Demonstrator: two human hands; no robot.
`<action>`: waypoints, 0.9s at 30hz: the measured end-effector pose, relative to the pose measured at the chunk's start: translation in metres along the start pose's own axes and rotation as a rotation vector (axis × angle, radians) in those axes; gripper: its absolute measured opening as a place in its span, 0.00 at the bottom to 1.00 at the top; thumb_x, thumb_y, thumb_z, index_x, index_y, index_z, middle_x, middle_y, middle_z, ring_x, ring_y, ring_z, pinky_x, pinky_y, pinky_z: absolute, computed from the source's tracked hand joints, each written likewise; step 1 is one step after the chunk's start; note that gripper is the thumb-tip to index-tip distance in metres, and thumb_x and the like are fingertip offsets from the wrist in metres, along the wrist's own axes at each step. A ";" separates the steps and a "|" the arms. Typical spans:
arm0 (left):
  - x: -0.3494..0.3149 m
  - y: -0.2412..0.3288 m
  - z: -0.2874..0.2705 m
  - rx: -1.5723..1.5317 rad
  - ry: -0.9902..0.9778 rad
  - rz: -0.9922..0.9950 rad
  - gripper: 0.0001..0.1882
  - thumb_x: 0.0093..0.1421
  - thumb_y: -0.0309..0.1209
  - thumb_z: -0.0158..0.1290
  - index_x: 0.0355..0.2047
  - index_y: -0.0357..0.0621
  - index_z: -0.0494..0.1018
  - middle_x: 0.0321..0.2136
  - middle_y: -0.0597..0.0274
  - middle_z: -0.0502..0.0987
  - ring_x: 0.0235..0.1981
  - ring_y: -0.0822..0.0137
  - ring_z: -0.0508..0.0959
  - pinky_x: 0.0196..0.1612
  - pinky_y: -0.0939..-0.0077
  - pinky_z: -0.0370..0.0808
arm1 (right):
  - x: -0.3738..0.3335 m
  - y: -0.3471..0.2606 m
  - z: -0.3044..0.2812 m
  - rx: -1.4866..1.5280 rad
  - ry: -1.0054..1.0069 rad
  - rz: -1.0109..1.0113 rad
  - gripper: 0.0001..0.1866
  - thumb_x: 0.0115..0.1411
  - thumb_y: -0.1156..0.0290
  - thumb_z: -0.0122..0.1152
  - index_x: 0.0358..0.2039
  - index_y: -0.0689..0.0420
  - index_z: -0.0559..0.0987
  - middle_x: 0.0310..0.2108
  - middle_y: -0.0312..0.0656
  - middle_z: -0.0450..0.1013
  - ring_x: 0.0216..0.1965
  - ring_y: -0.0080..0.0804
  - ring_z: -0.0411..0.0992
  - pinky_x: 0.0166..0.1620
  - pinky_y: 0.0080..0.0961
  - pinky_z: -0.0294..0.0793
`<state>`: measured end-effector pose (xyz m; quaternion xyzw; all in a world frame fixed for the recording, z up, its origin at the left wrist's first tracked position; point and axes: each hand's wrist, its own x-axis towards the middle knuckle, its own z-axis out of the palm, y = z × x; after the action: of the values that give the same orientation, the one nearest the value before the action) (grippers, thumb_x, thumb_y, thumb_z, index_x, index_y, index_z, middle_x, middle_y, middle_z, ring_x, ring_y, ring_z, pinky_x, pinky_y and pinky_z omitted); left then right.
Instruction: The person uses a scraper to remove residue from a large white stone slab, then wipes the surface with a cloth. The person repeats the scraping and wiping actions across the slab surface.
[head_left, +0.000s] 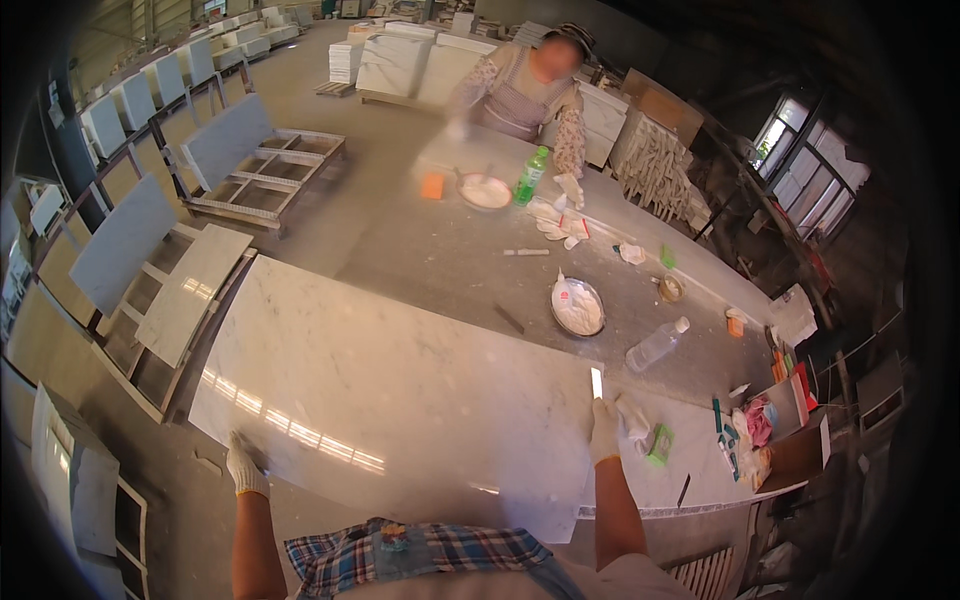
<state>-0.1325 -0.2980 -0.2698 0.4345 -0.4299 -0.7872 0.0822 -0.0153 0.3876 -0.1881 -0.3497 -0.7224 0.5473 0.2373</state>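
Observation:
A large polished white stone slab (pixel 400 390) lies in front of me, with light strips reflected in it. My left hand (pixel 246 468), in a white knit glove, is closed at its near left edge; the fingertips are partly hidden. At the slab's right end, my right hand (pixel 604 432), also gloved, is closed on a scraper with a flat, shiny blade (pixel 597 383) pointing away from me. Just right of that hand are a crumpled white cloth (pixel 632 415) and a green item (pixel 659 446).
A person (pixel 530 95) stands across the grey worktable (pixel 430 270). On it are a bowl of white paste (pixel 580 310), another bowl (pixel 485 193), a green bottle (pixel 530 176) and a clear bottle (pixel 657 345). A cluttered cardboard box (pixel 795 455) stands right; slab racks (pixel 270 175) stand left.

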 end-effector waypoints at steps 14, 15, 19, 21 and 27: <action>-0.011 0.007 0.002 0.099 0.189 -0.002 0.24 0.66 0.49 0.56 0.49 0.42 0.77 0.36 0.65 0.78 0.31 0.66 0.78 0.32 0.67 0.76 | 0.013 0.015 0.010 0.093 0.086 -0.054 0.12 0.68 0.65 0.56 0.27 0.53 0.70 0.27 0.25 0.59 0.30 0.16 0.54 0.31 0.22 0.56; -0.013 0.006 0.001 0.112 0.206 0.002 0.23 0.66 0.49 0.56 0.49 0.41 0.77 0.36 0.66 0.78 0.30 0.66 0.78 0.32 0.67 0.76 | 0.013 0.015 0.008 0.075 0.088 -0.079 0.12 0.68 0.65 0.56 0.27 0.53 0.70 0.27 0.25 0.59 0.30 0.16 0.54 0.31 0.22 0.56; -0.023 0.004 -0.001 0.128 0.220 0.011 0.23 0.67 0.48 0.55 0.47 0.40 0.77 0.34 0.67 0.78 0.30 0.66 0.77 0.29 0.67 0.74 | 0.025 0.027 0.004 0.108 0.085 -0.059 0.11 0.67 0.65 0.57 0.29 0.55 0.73 0.28 0.25 0.62 0.31 0.16 0.57 0.33 0.21 0.58; -0.026 0.003 0.001 0.128 0.218 0.019 0.23 0.67 0.48 0.55 0.46 0.39 0.77 0.33 0.66 0.78 0.29 0.66 0.77 0.29 0.67 0.74 | 0.035 0.039 0.003 0.104 0.091 -0.071 0.10 0.67 0.63 0.59 0.33 0.56 0.79 0.30 0.25 0.67 0.34 0.16 0.61 0.38 0.20 0.63; -0.031 0.004 0.029 0.287 0.197 0.061 0.23 0.66 0.48 0.56 0.45 0.37 0.78 0.33 0.64 0.78 0.29 0.67 0.78 0.29 0.67 0.75 | 0.065 0.060 0.001 0.013 0.153 -0.002 0.12 0.68 0.63 0.57 0.28 0.53 0.74 0.23 0.22 0.57 0.25 0.15 0.53 0.27 0.22 0.52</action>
<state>-0.1362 -0.2674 -0.2403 0.5036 -0.5405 -0.6686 0.0848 -0.0424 0.4460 -0.2486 -0.3879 -0.6989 0.5236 0.2946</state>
